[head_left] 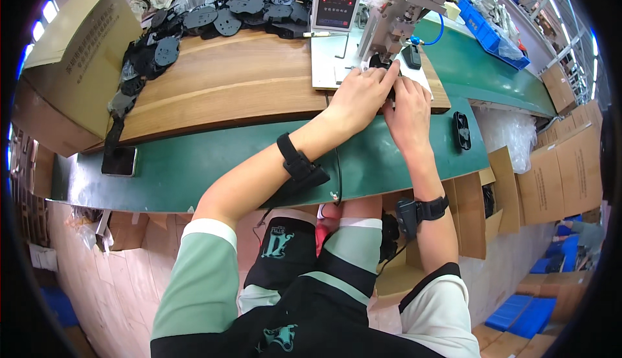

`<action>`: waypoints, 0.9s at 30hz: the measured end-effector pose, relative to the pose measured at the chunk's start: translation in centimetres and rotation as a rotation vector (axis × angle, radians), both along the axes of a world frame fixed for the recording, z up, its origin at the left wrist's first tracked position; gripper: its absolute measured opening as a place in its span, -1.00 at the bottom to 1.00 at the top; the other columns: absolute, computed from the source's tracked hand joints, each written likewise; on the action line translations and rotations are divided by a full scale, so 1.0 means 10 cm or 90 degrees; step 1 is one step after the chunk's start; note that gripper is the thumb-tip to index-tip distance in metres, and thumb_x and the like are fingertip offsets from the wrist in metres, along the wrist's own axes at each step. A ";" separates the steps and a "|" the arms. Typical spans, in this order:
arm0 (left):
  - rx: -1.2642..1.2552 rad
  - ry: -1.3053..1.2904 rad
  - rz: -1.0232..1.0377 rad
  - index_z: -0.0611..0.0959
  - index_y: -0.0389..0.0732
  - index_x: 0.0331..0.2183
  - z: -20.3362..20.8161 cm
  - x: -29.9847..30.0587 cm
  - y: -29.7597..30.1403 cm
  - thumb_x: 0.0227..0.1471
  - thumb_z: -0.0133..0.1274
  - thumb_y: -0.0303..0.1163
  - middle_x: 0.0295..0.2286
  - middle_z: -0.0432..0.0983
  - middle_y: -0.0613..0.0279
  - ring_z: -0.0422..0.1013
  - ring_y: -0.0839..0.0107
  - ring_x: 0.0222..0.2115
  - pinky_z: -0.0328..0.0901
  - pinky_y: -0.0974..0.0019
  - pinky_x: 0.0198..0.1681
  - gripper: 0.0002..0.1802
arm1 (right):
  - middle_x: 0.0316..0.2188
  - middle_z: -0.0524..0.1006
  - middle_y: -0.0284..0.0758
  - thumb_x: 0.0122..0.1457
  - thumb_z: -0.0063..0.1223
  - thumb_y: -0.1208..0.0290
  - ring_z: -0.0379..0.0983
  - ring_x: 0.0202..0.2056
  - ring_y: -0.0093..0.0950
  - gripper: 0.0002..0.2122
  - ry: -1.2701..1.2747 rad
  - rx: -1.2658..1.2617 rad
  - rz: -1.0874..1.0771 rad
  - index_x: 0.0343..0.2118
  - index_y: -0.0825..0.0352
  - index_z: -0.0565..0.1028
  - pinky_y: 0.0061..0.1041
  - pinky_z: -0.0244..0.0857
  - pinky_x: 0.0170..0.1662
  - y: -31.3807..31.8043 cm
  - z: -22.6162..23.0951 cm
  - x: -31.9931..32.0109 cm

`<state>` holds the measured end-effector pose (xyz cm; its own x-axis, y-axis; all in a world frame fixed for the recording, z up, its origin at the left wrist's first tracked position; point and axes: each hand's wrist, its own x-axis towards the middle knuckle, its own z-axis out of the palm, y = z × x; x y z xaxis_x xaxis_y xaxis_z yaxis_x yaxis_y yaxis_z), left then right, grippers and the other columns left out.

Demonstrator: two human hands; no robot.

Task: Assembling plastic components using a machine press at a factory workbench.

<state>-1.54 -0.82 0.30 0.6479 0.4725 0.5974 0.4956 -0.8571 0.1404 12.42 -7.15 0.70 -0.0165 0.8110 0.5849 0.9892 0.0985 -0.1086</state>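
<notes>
At the base of a grey bench press (383, 37), my left hand (360, 97) and my right hand (409, 106) meet side by side. Between my fingertips, under the press head, is a small black plastic part (379, 62), mostly covered by my fingers. The fingers of both hands are bent and closed on it; its full shape is hidden. The press stands on a white base plate (325, 66). Behind my left hand, a display box (337, 0) shows lit red digits. A black oblong part (461, 131) lies on the green table, right of my right hand.
Black plastic parts (227, 21) are heaped along the back of the wooden board (240, 79). A cardboard box (71, 66) stands at the left, near a phone (119, 161). A blue crate (492, 34) sits at the back right. Cardboard boxes (557, 176) are stacked right of the table.
</notes>
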 end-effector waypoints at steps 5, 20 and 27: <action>-0.123 -0.189 -0.043 0.49 -0.17 0.13 0.18 -0.14 0.12 -0.05 0.18 -0.51 -0.11 0.51 -0.05 0.54 -0.02 -0.16 0.46 0.01 -0.10 -0.37 | -0.21 0.61 -0.25 -0.02 0.25 0.63 0.50 -0.06 -0.22 -0.66 0.017 0.030 -0.002 -0.12 0.35 0.58 -0.20 0.27 0.15 0.05 -0.04 0.06; -0.560 -0.375 0.439 0.77 -0.28 -0.08 -0.32 -1.29 2.51 0.12 0.12 -0.21 -0.20 0.70 0.13 0.55 0.38 -0.20 0.40 0.30 -0.17 -0.57 | -0.25 0.60 -0.24 -0.07 0.26 0.67 0.51 -0.11 -0.21 -0.71 0.056 0.032 0.032 -0.22 0.34 0.58 -0.21 0.32 0.10 0.06 0.06 -0.01; -0.412 -0.532 0.412 0.69 -0.35 -0.14 -0.44 -1.78 2.18 0.03 0.29 -0.23 -0.23 0.68 0.15 0.55 0.39 -0.32 0.42 0.29 -0.24 -0.57 | -0.24 0.60 -0.26 -0.10 0.28 0.67 0.52 -0.10 -0.22 -0.68 0.063 0.037 0.025 -0.21 0.33 0.59 -0.21 0.33 0.09 0.08 0.04 -0.03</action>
<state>-19.34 20.96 -4.11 -0.2815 0.9257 0.2527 0.3567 -0.1435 0.9231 12.10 -6.31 1.09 0.0131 0.7757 0.6309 0.9691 0.1455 -0.1991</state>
